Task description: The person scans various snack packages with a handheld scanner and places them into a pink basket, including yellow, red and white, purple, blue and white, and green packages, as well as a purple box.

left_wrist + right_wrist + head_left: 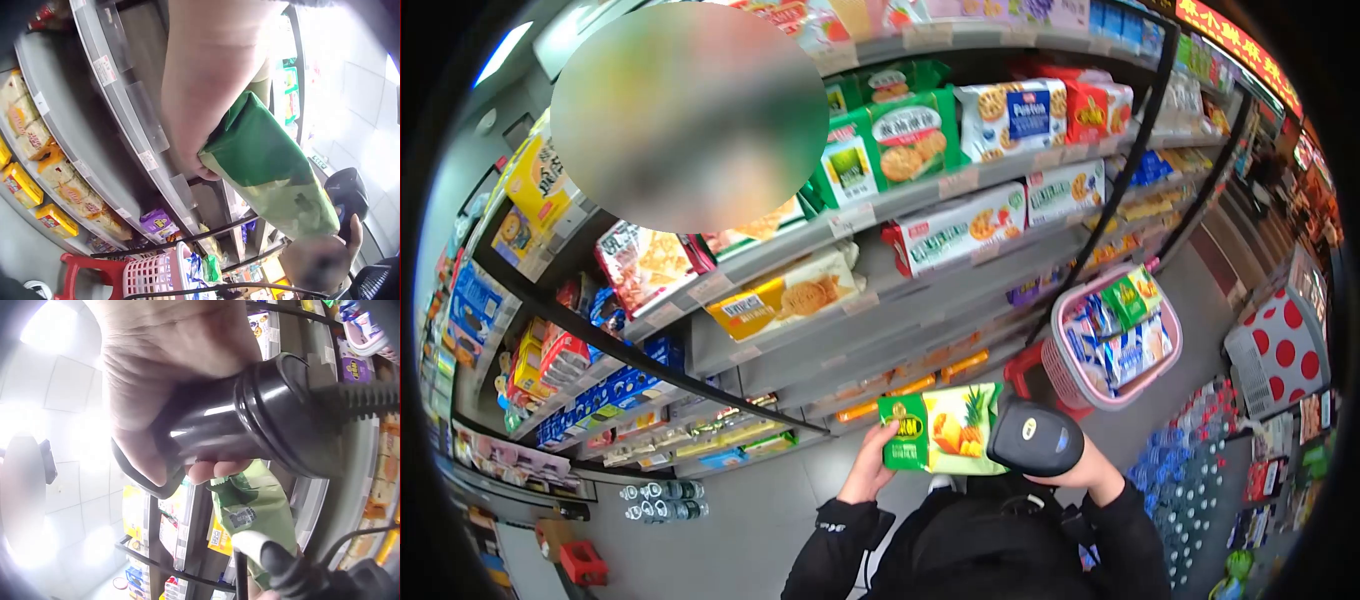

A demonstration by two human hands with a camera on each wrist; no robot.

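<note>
My left hand (868, 468) grips the left end of a green and pale-yellow snack packet (960, 428) with pineapple pictures on its front. In my right hand (181, 350) is a black barcode scanner (212, 419), fingers curled round its handle. The scanner's rounded head (1035, 438) overlaps the packet's right end in the head view. On the side of the packet (259, 500) facing the right wrist camera, a small printed code patch (242, 517) shows. The left wrist view has the packet (269, 156) tilted, with my left fingers at its edge.
Ahead runs a shelf (945, 190) with biscuit packs. A pink basket (1060, 365) holding several packets stands at the right, beside a red stool (1022, 370). Bottles (1190, 470) cover the floor at right; more bottles (665, 500) stand at left. A coiled cable (369, 400) leaves the scanner handle.
</note>
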